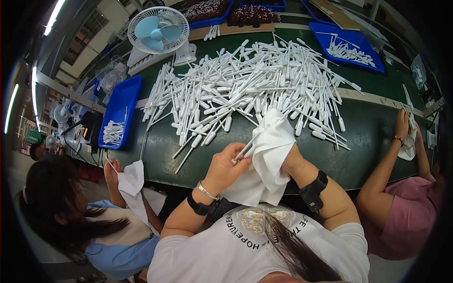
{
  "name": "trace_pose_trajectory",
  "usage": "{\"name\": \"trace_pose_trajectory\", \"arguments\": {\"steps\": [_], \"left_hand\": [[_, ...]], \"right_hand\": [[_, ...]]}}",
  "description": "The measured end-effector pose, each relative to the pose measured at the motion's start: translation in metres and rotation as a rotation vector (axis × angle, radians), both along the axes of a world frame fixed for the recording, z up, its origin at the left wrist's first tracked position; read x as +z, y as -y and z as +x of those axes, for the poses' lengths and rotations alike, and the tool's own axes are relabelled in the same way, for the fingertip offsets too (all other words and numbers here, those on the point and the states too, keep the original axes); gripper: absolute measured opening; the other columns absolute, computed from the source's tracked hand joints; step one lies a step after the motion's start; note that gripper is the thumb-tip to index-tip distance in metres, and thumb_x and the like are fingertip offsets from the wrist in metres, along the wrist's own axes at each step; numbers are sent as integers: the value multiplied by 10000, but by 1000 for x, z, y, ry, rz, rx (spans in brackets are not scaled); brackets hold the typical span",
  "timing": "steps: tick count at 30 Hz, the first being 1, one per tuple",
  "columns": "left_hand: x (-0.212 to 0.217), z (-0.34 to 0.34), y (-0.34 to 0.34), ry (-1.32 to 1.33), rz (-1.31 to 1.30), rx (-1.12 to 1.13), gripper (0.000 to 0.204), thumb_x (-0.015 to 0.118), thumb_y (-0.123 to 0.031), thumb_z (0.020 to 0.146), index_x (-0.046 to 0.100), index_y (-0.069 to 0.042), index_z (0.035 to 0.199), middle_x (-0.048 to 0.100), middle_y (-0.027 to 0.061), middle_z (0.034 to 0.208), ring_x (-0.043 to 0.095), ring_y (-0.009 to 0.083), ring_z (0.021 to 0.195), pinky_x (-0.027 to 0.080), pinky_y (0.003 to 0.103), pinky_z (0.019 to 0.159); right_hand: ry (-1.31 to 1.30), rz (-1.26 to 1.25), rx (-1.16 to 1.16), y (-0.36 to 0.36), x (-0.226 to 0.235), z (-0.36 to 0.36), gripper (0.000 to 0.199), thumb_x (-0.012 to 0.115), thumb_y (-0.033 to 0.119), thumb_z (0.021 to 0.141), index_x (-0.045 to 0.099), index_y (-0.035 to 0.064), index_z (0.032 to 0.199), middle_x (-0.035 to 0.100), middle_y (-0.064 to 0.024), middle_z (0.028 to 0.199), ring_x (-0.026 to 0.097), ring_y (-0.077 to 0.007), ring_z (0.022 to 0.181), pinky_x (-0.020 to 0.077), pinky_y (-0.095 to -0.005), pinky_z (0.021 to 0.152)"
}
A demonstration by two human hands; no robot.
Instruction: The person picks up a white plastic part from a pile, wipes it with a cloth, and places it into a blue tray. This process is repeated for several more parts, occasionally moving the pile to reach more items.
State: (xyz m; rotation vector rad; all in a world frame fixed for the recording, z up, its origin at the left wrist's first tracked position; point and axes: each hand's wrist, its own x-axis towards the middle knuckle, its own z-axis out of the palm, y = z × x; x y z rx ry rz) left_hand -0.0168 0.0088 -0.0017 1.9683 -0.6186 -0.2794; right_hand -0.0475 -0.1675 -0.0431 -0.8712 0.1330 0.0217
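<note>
Pinched between the fingers of my left hand (225, 166) is a white plastic stick (244, 152), its shaft slanting up to the right into a white cloth (271, 141). My right hand (293, 159) grips that cloth from the right; the folds hide most of its fingers and the stick's far end. The cloth hangs down over the table's front edge in front of my body. Just beyond my hands lies a large heap of similar white sticks (245, 80), each a thin shaft with a wider, elongated handle.
A blue tray (134, 89) with some sticks stands left of the heap, another blue tray (377, 66) at the back right. A fan (158, 30) sits at the back left. Co-workers sit on both sides; the left one's hand (112, 172) and the right one's hands (402, 125) hold cloths.
</note>
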Motion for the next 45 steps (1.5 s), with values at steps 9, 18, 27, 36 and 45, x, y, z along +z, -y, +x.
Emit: {"name": "trace_pose_trajectory", "arguments": {"steps": [9,18,27,36,45], "left_hand": [[32,71,-7,-8,-87,240,170,603,-147,768,597,-3,859,544,-15,637,479,44,583,390,195,526],[65,261,60,813,597,235,201,560,-213,747,591,-25,811,594,178,747,546,383,729,448,402,629],[31,391,105,449,977,193,224,563,-126,722,613,12,890,587,211,903,569,340,854,454,386,762],[-8,459,117,355,1008,287,198,611,-115,685,638,49,793,627,177,778,612,307,736,471,354,723],[-26,468,128,381,1042,282,220,619,-107,686,635,21,864,589,197,963,579,313,884,456,355,776]], "right_hand": [[65,-147,75,-2,3,2,309,522,126,830,450,65,1124,522,-43,1009,521,-134,898,448,-266,764],[195,-375,194,-4,-16,7,366,551,100,809,442,77,1158,497,-39,1074,479,-131,958,405,-262,822],[380,-779,261,-13,-76,18,218,429,107,844,500,70,1047,501,-48,984,466,-142,940,368,-239,844],[397,-761,159,8,-43,14,378,525,124,801,434,38,1158,430,-104,1172,371,-226,1117,243,-312,969],[342,-639,197,13,-21,17,447,535,145,799,392,31,1206,397,-124,1222,338,-255,1161,203,-336,1002]]}}
